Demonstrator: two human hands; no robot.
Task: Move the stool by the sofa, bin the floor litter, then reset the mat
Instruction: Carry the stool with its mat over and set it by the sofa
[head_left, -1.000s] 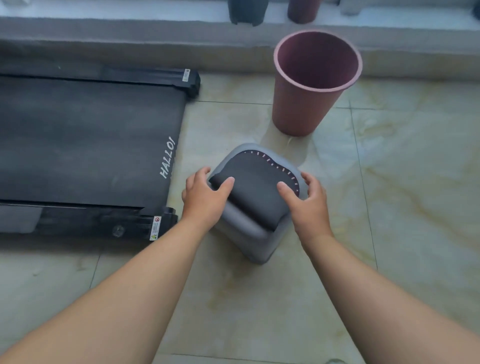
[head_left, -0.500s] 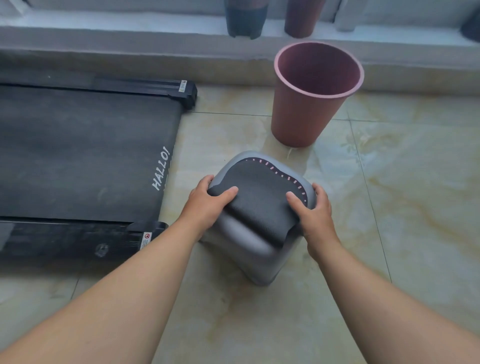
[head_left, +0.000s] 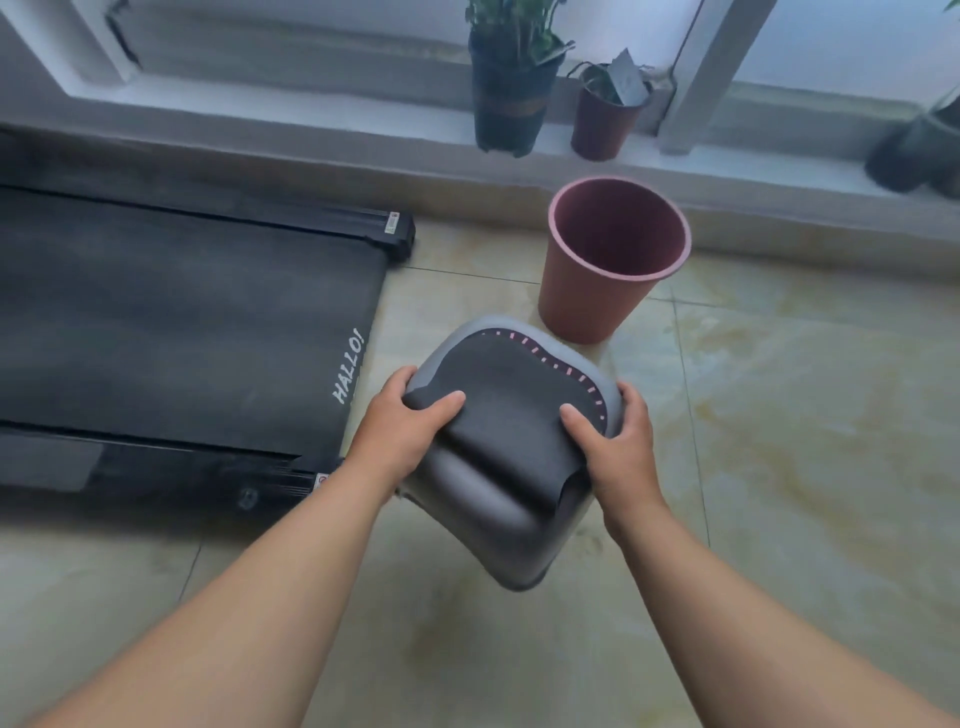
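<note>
A low grey stool (head_left: 470, 512) with a dark seat pad stitched in pink is held between both hands, tilted toward me and lifted off the tiled floor. My left hand (head_left: 402, 428) grips its left edge, thumb on the pad. My right hand (head_left: 615, 444) grips the right edge the same way. A pink waste bin (head_left: 597, 291) stands upright just behind the stool. No sofa, litter or mat shows in this view.
A black treadmill (head_left: 171, 332) marked "HALLO!" lies flat on the left, its end close to my left hand. Several potted plants (head_left: 511, 88) stand on the window ledge (head_left: 311, 130) at the back. Beige floor tiles (head_left: 810, 441) spread to the right.
Both hands have raised and tilted the stool toward me. My view has swung upward, bringing the window ledge and plants into sight.
</note>
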